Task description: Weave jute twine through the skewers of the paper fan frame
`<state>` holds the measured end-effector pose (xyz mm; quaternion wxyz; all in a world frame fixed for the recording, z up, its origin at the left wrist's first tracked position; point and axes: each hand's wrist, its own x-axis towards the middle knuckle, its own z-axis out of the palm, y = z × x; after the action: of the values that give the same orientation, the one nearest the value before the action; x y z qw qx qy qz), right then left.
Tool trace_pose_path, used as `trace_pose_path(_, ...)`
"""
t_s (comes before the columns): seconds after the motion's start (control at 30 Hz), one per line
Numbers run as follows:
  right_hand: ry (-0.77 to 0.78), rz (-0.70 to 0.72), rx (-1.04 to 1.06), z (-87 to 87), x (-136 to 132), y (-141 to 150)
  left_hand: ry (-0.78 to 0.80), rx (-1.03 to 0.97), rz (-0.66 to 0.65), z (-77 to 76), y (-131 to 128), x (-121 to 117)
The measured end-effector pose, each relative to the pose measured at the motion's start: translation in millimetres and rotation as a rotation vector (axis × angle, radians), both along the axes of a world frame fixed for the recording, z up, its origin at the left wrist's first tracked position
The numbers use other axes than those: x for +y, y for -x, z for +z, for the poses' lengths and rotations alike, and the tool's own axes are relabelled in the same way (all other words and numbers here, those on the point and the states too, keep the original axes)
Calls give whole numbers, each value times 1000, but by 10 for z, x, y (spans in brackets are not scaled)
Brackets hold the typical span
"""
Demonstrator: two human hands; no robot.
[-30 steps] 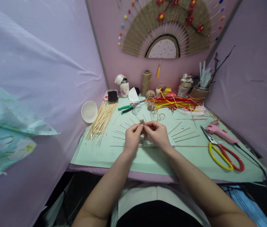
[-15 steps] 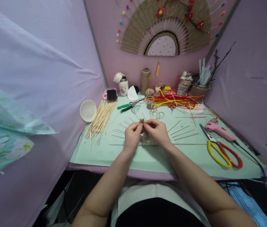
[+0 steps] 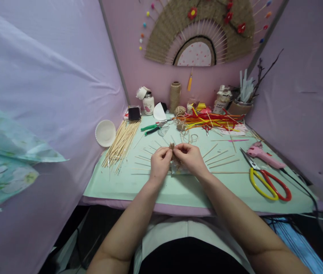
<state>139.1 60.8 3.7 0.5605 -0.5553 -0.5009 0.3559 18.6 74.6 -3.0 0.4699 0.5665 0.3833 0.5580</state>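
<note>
A small bundle of brown jute twine [image 3: 172, 146] is pinched between my two hands, its frayed tip standing up above the fingers and more strands hanging below. My left hand [image 3: 160, 163] grips it from the left with thumb and forefinger. From the other side my right hand [image 3: 190, 158] pinches the same bundle, fingers curled. Beneath the hands, thin wooden sticks [image 3: 218, 157] fan out over the pale green tabletop [image 3: 138, 186]. Something pale and shiny [image 3: 183, 172] lies at the middle of the fan, mostly hidden by the hands.
Scissors [image 3: 268, 184] and a pink glue gun [image 3: 266, 156] lie at right. Loose sticks [image 3: 121, 144] and a white dish [image 3: 105, 133] are at left. Behind are green-handled pliers [image 3: 150, 128], a twine spool [image 3: 175, 97] and red and yellow pipe cleaners [image 3: 215, 121]. A decorated fan [image 3: 158, 42] hangs on the wall.
The whole view has shifted slightly. Both hands keep their pinch in nearly the same place, and a little more of the twine's hanging strands shows between them.
</note>
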Motion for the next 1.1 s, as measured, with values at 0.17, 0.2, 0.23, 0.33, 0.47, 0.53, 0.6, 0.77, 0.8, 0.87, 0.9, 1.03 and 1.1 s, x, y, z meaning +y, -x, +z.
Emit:
trace_pose_path(0.17, 10, -26, 13, -31, 12, 11, 65, 4, -15, -22, -15, -8)
trace_pose_path(0.2, 6, -32, 18, -34, 12, 16, 78, 1, -18, -32, -18, -7)
trace_pose_path(0.23, 1, -37, 22, -35, 11, 21, 87, -2, -21, -43, -20, -4)
trace_pose_path(0.33, -8, -47, 28, -35, 8, 29, 96, -19, -39, -74, -23, 8)
trace_pose_path(0.47, -2, -43, 23, -36, 6, 26, 162, -109, -78, -85, -30, 20)
trace_pose_path(0.53, 9, -40, 28, -35, 3, 24, 216, -172, -101, -76, -38, 20)
trace_pose_path(0.6, 30, -33, 48, -32, -1, 22, 254, -219, -117, -65, -46, 18)
trace_pose_path(0.77, 65, -16, 70, -22, -12, 19, 288, -233, -124, -48, -54, 9)
trace_pose_path(0.8, 60, -15, 66, -19, -13, 18, 290, -230, -124, -44, -53, 7)
trace_pose_path(0.87, 50, -19, 64, -14, -13, 17, 297, -225, -123, -37, -54, 4)
trace_pose_path(0.9, 47, -22, 67, -13, -11, 18, 299, -222, -122, -35, -54, 4)
trace_pose_path(1.03, 69, -12, 98, -17, -4, 22, 276, -204, -131, -47, -53, 15)
trace_pose_path(1.1, 78, 1, 107, -24, -1, 20, 252, -179, -125, -64, -47, 25)
